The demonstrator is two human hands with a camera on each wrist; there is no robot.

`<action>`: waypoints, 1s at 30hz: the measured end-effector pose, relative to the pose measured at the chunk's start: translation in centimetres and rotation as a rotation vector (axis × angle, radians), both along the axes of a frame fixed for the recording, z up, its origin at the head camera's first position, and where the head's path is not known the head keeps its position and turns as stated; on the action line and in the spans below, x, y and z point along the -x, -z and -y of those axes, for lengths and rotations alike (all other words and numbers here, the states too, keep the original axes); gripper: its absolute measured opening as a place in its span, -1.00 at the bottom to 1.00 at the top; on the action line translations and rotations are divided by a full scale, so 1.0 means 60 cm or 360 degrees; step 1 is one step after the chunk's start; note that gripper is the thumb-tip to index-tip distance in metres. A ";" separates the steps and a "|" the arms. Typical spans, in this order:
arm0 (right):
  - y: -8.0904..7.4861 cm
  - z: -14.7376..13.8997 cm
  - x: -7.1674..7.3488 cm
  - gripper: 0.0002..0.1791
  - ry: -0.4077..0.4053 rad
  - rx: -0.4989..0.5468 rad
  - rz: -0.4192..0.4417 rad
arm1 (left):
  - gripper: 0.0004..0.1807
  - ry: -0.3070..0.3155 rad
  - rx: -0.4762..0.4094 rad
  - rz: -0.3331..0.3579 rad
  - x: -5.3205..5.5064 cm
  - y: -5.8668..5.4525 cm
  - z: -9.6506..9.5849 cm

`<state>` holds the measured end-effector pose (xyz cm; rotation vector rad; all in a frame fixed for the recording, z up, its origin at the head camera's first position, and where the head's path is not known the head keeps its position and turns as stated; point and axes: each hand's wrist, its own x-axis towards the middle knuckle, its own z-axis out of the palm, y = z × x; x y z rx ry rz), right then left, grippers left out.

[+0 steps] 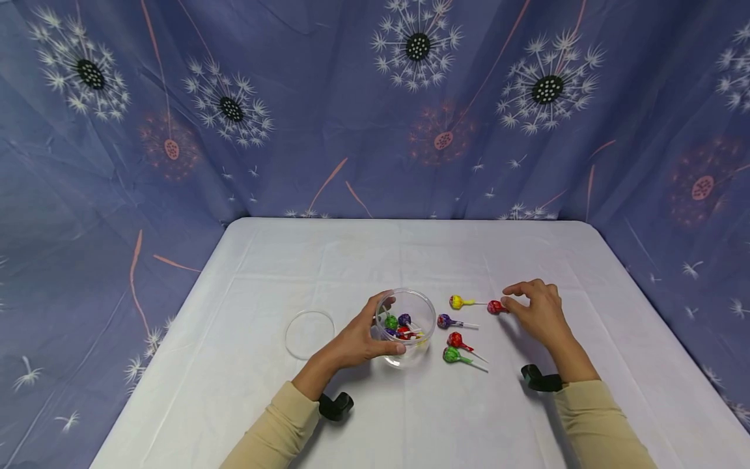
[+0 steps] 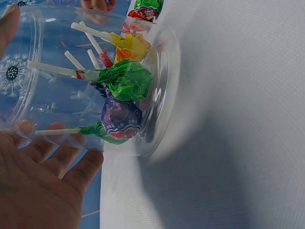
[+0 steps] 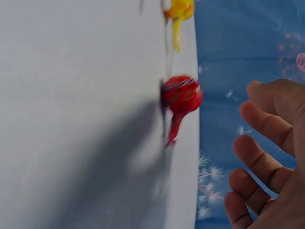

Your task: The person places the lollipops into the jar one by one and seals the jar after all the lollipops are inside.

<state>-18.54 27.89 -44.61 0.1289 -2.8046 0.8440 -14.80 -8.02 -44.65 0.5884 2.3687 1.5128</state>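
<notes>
My left hand grips a clear round plastic jar from its left side, thumb toward me and fingers behind. Inside the jar lie several wrapped lollipops; a green lollipop, a purple lollipop and a yellow lollipop show through its wall. My right hand hovers beside a red lollipop on the table. Its fingers are loosely bent and apart from the candy in the right wrist view, with nothing between them.
On the white table, between jar and right hand, lie a yellow lollipop, a purple lollipop, another red lollipop and a green lollipop. A clear ring-shaped lid lies left of the jar. A patterned blue curtain hangs behind.
</notes>
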 end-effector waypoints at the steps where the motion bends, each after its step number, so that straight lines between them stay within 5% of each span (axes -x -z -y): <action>1: 0.004 -0.004 0.001 -0.75 0.0006 -0.0007 0.0020 | 0.07 0.0001 0.0000 0.0002 0.000 0.000 0.000; 12: 0.043 -0.029 0.000 -0.71 0.0108 -0.0086 0.0249 | 0.06 0.0010 -0.0013 0.0010 0.001 0.000 -0.001; 30: 0.065 -0.046 -0.001 -0.79 0.0085 -0.0073 0.0205 | 0.07 0.0000 -0.0004 0.0006 0.000 0.000 0.000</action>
